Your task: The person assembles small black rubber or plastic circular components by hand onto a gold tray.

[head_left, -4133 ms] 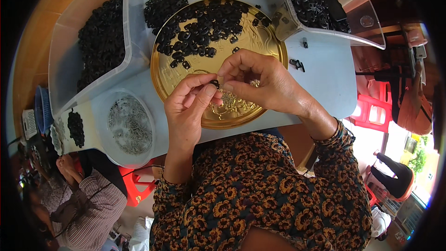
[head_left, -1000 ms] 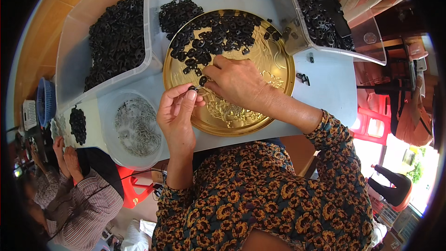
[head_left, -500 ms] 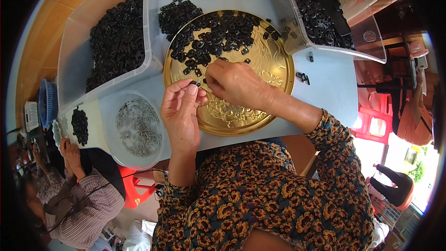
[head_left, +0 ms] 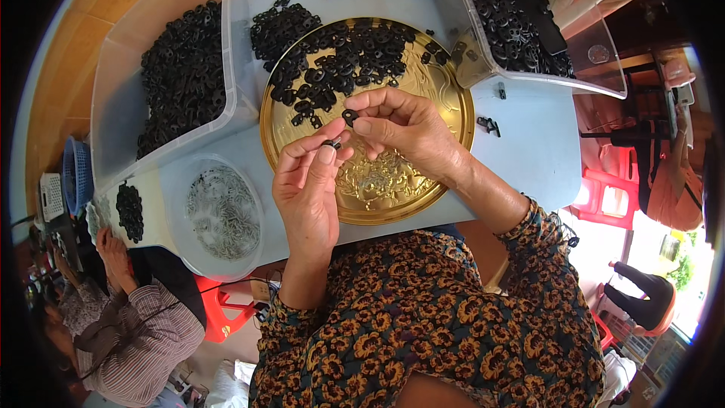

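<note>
The right hand (head_left: pixel 411 128) is pinching a black eyeleted piece (head_left: pixel 349 117) between thumb and forefinger, its hole showing toward the camera, while the left hand (head_left: pixel 310 189) is gripping a second black piece (head_left: pixel 331 144) between thumb and fingertips; a pale glint is showing there, too small to identify. Half a second ago the right fingers were curling over the tray, largely hiding their tips; now they are opening to view and presenting their piece just beside the left fingertips. That is putting one piece in each hand, close together, though whether the two are touching I cannot tell. Both pieces are hovering over the round gold tray (head_left: pixel 449 106), where black eyeleted parts (head_left: pixel 332 68) are lying heaped along the far side and small shiny bits are seemingly lying over the embossed near side. Farther out, a round translucent tub (head_left: pixel 204 257) of slender silvery parts is standing to the left, more black parts are spilling beside the tray (head_left: pixel 283 30), clear plastic bins of black parts are flanking it on both sides, and a few black clips (head_left: pixel 488 126) are lying on the pale blue table (head_left: pixel 521 166).
</note>
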`<state>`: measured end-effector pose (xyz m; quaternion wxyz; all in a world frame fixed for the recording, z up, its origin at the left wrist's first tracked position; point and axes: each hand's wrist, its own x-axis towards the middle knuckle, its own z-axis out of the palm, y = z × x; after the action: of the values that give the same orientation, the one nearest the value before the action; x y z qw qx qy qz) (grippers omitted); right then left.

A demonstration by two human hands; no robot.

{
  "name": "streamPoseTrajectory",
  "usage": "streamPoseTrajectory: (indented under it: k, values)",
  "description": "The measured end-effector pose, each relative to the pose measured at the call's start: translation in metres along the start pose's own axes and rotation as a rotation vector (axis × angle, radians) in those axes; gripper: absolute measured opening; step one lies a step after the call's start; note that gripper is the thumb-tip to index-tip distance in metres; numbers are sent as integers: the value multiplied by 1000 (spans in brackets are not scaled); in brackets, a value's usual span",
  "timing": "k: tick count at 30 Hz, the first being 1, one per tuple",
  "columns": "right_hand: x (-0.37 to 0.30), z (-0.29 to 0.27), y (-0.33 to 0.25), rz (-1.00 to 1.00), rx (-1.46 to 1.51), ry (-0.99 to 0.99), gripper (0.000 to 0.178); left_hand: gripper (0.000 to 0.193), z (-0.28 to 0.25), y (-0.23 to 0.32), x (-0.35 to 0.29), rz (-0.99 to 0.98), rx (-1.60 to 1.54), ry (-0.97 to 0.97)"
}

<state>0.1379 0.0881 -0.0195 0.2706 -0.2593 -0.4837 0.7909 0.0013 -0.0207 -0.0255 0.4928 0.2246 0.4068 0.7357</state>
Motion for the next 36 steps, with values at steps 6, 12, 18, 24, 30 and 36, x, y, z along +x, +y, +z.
streamPoseTrajectory:
  k: [6,12,18,24,30,36]
  values:
    - [-6,2,7,-68,61,20,28,15,4,3,-2,34,-4,-35]
    - [-10,7,9,-104,21,107,27,15,4,3,-2,36,-19,-44]
    - [-13,6,11,-129,105,111,28,14,6,4,-1,31,-48,-65]
    - [-16,8,8,-100,-4,155,23,13,9,4,-1,99,74,-74]
    - [-14,5,4,31,-19,163,22,13,11,1,-3,138,229,-80]
    - [-14,3,3,-5,31,155,22,13,16,1,-2,105,181,-52]
